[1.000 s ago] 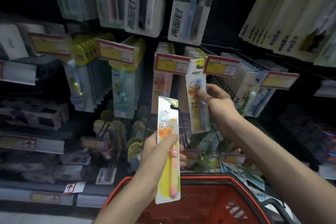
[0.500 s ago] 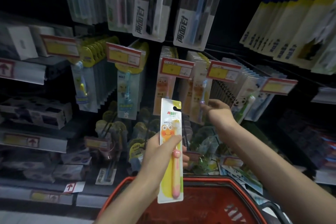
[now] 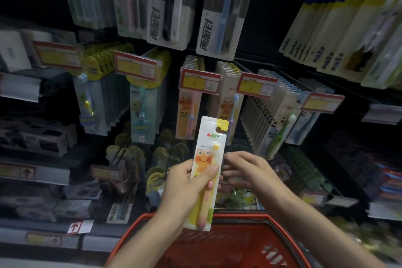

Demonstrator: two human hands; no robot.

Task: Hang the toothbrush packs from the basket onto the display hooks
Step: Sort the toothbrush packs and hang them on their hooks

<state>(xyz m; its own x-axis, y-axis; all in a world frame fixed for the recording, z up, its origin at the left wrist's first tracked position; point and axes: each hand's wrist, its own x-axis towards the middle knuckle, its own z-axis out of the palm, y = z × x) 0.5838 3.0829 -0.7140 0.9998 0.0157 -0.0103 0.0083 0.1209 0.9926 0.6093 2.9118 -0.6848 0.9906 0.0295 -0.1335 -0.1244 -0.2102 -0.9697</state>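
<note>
Whole background is a dark display wall point(image 3: 267, 35) packed with hanging toothbrush packs, big adult ones up at 12 o'clock and yellow-and-blue ones off at 2. The middle row has kids' ones. There are two rows of orange frog packs point(image 3: 188, 113) just above centre and panda packs point(image 3: 279, 124) at 3 o'clock of those.

Red basket point(image 3: 243, 220) sits down at 6 o'clock, and I can't really see what's in it.

Left hand point(image 3: 185, 185) comes up from 7 o'clock and is gripping the toothbrush pack point(image 3: 208, 148). The thumb lies across the front and the fingers wrap round the back. The pack is upright, a bit below centre, above the basket and well clear of the hooks. It has a frog cartoon and a pink-yellow brush.

Right hand point(image 3: 245, 172) is at 3 o'clock of the pack with its fingers loosely spread, grasping nothing. The fingertips are right by the pack's edge, and I can't tell if they touch.

Red-and-yellow price tags point(image 3: 201, 81) sit in front of the hook rows. The pack's hang notch point(image 3: 218, 129) is at its top.
</note>
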